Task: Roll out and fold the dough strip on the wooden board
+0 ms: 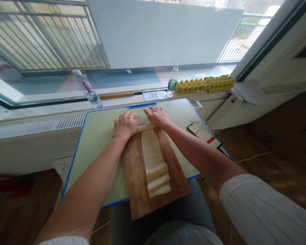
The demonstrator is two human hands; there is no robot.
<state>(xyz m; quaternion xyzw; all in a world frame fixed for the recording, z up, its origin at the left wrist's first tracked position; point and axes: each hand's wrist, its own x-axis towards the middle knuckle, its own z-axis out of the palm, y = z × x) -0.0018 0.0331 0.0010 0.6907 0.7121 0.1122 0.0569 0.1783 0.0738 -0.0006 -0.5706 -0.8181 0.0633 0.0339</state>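
Observation:
A long strip of pale dough (pixel 155 156) lies lengthwise on a wooden board (pixel 136 194), with its near end bunched in folds. Across the far end of the dough is a light rolling pin (pixel 144 127), of which only the middle shows between the hands. My left hand (pixel 126 124) is palm down over the pin's left end, its fingers bent forward over it. Over the right end, my right hand (pixel 158 116) has its fingers forward and thumb apart, pressing on the pin. Both palms hide the pin's ends.
The board overhangs the near edge of a blue-rimmed table (pixel 99 136). A phone (pixel 205 134) lies at the table's right. Along the windowsill are two plastic bottles, one tilted (pixel 88 89) and one upright (pixel 172 81), and a yellow scalloped object (pixel 205 84).

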